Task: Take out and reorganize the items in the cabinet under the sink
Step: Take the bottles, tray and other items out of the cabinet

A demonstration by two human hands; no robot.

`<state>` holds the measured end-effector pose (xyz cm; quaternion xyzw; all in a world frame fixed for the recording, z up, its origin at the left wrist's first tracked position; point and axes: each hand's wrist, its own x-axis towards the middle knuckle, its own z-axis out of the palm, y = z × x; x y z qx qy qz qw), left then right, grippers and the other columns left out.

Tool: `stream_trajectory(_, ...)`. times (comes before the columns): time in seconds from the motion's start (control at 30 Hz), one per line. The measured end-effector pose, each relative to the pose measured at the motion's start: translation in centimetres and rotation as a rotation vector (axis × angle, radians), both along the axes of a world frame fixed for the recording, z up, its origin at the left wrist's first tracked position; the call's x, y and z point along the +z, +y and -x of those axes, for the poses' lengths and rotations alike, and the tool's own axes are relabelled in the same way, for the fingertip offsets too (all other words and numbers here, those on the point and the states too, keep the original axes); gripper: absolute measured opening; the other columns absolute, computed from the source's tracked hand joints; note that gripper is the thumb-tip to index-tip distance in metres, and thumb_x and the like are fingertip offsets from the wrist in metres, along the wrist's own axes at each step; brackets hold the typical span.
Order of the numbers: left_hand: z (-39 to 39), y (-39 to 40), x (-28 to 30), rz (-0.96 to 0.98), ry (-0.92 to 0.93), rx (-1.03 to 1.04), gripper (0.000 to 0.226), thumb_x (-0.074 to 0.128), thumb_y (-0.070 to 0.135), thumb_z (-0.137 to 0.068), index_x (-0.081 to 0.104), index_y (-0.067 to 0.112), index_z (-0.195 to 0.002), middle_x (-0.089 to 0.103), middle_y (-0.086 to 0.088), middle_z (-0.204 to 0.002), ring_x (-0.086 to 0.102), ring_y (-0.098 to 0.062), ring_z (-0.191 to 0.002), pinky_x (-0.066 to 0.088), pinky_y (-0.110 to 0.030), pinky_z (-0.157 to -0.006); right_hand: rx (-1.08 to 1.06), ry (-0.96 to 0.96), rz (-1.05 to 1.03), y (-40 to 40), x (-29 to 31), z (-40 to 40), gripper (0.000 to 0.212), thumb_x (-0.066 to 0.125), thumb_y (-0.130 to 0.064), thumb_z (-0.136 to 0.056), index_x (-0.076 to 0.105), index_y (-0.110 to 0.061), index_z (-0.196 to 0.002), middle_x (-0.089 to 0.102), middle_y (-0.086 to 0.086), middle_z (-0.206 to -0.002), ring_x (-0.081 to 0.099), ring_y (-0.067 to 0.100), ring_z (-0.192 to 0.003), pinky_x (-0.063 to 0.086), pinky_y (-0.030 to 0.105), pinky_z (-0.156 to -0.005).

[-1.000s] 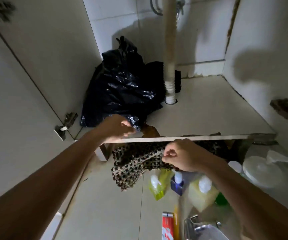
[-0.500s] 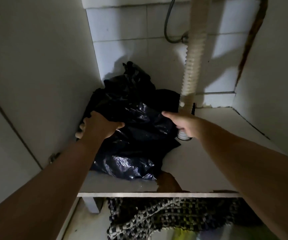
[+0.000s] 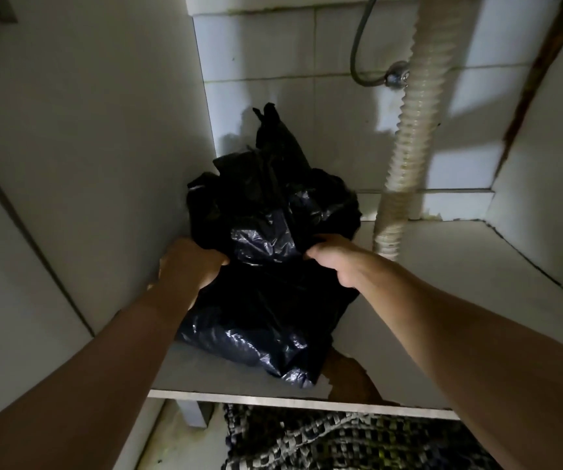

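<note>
A crumpled black plastic bag (image 3: 266, 300) sits on the cabinet floor (image 3: 442, 334) against the left wall, its knotted top pointing up at the back. My left hand (image 3: 192, 266) grips the bag's left side, fingers buried in the plastic. My right hand (image 3: 337, 259) pinches a fold of the bag on its right side, near the middle. Both forearms reach in from the bottom of the view.
A ribbed white drain hose (image 3: 405, 147) runs down into the floor just right of the bag, with a thin grey hose (image 3: 361, 62) and fitting above. A woven dark mat (image 3: 341, 439) lies below the cabinet's front edge. A brown chipped patch (image 3: 351, 378) marks the floor's front.
My right hand let go of the woven mat, reached into the cabinet and closed on the bag's right side. The view moved up and in; the bottles outside dropped out of sight.
</note>
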<state>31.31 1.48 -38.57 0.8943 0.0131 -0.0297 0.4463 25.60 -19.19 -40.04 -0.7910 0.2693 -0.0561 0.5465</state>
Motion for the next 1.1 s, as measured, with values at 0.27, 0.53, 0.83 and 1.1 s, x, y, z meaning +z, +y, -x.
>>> stream_trajectory(0.27,3.4,1.8,3.0,0.0,-0.078,0.12,0.048,0.063,0.037,-0.058,0.066,0.01,-0.097,0.067,-0.017,-0.104,0.062,-0.039,-0.099,0.043,-0.062,-0.095,0.136,-0.154,0.097,1.5,3.5,3.7,0.036,0.064,-0.01,-0.079,0.068,-0.023,-0.112,0.07,0.007,-0.108,0.064,0.026,-0.102,0.053,0.037,-0.093)
stream_trajectory(0.53,15.2,2.0,10.2,-0.355,-0.134,0.245,0.041,0.057,0.04,-0.072,0.065,0.014,-0.103,0.064,-0.015,-0.113,0.058,-0.038,-0.108,0.039,-0.058,-0.1,0.266,-0.137,-0.045,2.2,5.2,11.9,0.042,0.064,-0.011,-0.079,0.063,-0.017,-0.121,0.068,0.011,-0.109,0.065,0.03,-0.1,0.054,0.042,-0.091)
stream_trajectory(0.83,25.1,9.9,9.0,-0.615,0.234,0.162,0.067,0.059,0.042,-0.065,0.058,0.006,-0.122,0.056,-0.017,-0.128,0.054,-0.035,-0.114,0.043,-0.05,-0.102,0.633,0.015,0.317,11.2,2.6,21.0,0.033,0.052,-0.018,-0.091,0.06,0.0,-0.118,0.063,0.02,-0.116,0.059,0.033,-0.108,0.043,0.032,-0.077)
stream_trajectory(1.1,30.6,17.3,-2.3,-0.694,0.411,-0.04,0.032,0.052,0.018,-0.089,0.059,0.003,-0.117,0.06,-0.013,-0.12,0.057,-0.026,-0.111,0.042,-0.024,-0.081,0.827,0.351,0.634,20.3,-7.5,26.4,0.039,0.031,-0.01,-0.101,0.05,0.002,-0.132,0.05,0.021,-0.139,0.047,0.035,-0.128,0.037,0.036,-0.104)
